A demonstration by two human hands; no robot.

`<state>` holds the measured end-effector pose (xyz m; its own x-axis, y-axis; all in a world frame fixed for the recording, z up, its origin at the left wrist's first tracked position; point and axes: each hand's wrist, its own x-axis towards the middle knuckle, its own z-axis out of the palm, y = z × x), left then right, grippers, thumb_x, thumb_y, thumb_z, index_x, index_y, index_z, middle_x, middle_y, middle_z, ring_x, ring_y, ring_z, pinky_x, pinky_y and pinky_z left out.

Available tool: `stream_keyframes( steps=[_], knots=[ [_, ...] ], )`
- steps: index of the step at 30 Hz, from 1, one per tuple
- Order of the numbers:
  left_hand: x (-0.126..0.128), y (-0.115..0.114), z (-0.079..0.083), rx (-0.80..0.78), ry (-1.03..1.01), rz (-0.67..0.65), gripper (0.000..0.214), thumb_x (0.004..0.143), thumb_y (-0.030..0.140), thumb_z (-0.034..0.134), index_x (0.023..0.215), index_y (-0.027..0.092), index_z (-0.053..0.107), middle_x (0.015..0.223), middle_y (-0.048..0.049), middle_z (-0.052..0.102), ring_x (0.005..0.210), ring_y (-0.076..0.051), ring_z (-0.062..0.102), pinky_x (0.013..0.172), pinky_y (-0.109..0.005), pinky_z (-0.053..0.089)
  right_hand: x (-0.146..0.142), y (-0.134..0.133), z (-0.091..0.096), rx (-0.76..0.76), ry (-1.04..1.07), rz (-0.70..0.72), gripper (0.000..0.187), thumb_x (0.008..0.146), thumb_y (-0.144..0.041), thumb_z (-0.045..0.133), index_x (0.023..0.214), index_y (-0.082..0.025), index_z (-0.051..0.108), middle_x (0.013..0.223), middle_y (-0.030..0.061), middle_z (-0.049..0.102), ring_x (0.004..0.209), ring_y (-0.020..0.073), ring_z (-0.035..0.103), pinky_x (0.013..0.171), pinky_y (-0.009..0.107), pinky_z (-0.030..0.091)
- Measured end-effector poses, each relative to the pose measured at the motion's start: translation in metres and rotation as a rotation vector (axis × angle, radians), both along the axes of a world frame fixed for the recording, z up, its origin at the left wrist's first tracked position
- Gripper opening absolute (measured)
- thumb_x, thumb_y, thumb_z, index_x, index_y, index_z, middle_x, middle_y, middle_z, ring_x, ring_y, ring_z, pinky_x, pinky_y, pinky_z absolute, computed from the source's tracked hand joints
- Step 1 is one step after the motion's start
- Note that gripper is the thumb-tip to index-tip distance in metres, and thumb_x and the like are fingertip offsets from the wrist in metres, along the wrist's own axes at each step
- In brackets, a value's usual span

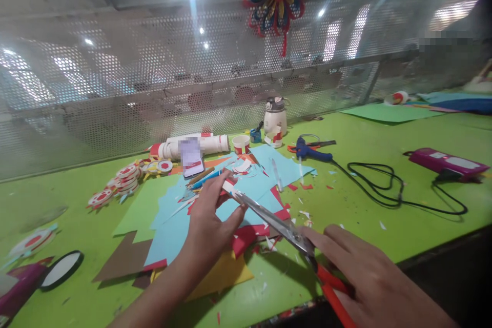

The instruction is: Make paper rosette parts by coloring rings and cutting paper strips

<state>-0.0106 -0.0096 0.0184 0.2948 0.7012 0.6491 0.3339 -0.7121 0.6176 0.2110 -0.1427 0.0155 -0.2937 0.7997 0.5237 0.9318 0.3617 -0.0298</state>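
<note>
My right hand [369,271] is closed around the red handles of a pair of scissors [274,220], whose long metal blades point up and left. At their tips is a small red-and-white paper piece [229,187], pinched in the fingers of my left hand [209,220]. The blades look nearly closed; whether they bite into the piece I cannot tell. Below my hands lie stacked sheets of light blue paper [169,241], with red, brown, green and yellow sheets around them. A blue pen [209,179] lies just past my left fingertips.
A phone [192,159] leans against stacked paper cups [215,143]. Behind stand a cut cup [241,143] and a white bottle [275,118]. On the right, a blue glue gun [313,152] trails a black cable to a purple box [448,163]. Red-and-white paper wheels [126,177] sit left.
</note>
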Motion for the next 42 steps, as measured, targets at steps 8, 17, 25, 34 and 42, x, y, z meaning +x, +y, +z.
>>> stream_keyframes(
  steps=[8, 17, 25, 34, 42],
  knots=[
    [-0.001, -0.002, -0.005, 0.077, 0.118, 0.072, 0.062, 0.077, 0.016, 0.062, 0.136, 0.019, 0.044, 0.129, -0.0135, 0.058, 0.113, -0.026, 0.059, 0.093, -0.041, 0.055, 0.006, -0.006, 0.0, -0.061, 0.007, 0.012, 0.053, 0.074, -0.009, 0.042, 0.125, -0.014, 0.054, 0.096, 0.0143, 0.068, 0.08, 0.0261, 0.069, 0.063, 0.04, 0.061],
    [0.002, -0.008, 0.003, 0.098, 0.164, 0.048, 0.056, 0.081, 0.024, 0.062, 0.135, 0.02, 0.044, 0.124, -0.0123, 0.061, 0.093, -0.019, 0.067, 0.084, -0.036, 0.059, 0.006, -0.005, 0.006, -0.094, 0.062, 0.022, 0.056, 0.073, -0.006, 0.042, 0.127, -0.017, 0.052, 0.091, 0.0111, 0.065, 0.076, 0.0242, 0.066, 0.064, 0.04, 0.06],
    [-0.002, -0.009, 0.002, 0.107, 0.276, 0.084, 0.058, 0.085, 0.027, 0.059, 0.138, 0.021, 0.038, 0.13, -0.0151, 0.056, 0.095, -0.023, 0.067, 0.089, -0.044, 0.055, 0.006, -0.006, 0.005, -0.11, 0.074, 0.031, 0.047, 0.074, -0.006, 0.042, 0.118, -0.015, 0.056, 0.084, 0.0098, 0.062, 0.069, 0.0234, 0.065, 0.059, 0.04, 0.059],
    [0.001, -0.011, 0.002, 0.015, 0.226, 0.044, 0.059, 0.085, 0.026, 0.058, 0.14, 0.022, 0.036, 0.13, -0.0149, 0.055, 0.095, -0.022, 0.067, 0.09, -0.044, 0.054, 0.01, -0.007, 0.004, -0.118, 0.053, 0.037, 0.053, 0.072, -0.005, 0.042, 0.123, -0.015, 0.055, 0.087, 0.0093, 0.064, 0.07, 0.0221, 0.065, 0.061, 0.037, 0.059],
    [0.003, -0.014, 0.003, 0.008, 0.174, 0.047, 0.057, 0.085, 0.027, 0.059, 0.138, 0.022, 0.039, 0.129, -0.0142, 0.056, 0.098, -0.023, 0.066, 0.087, -0.041, 0.055, 0.011, -0.007, 0.002, -0.094, 0.069, 0.042, 0.06, 0.069, -0.003, 0.04, 0.126, -0.017, 0.052, 0.091, 0.0097, 0.067, 0.072, 0.0219, 0.066, 0.061, 0.034, 0.058]
  ],
)
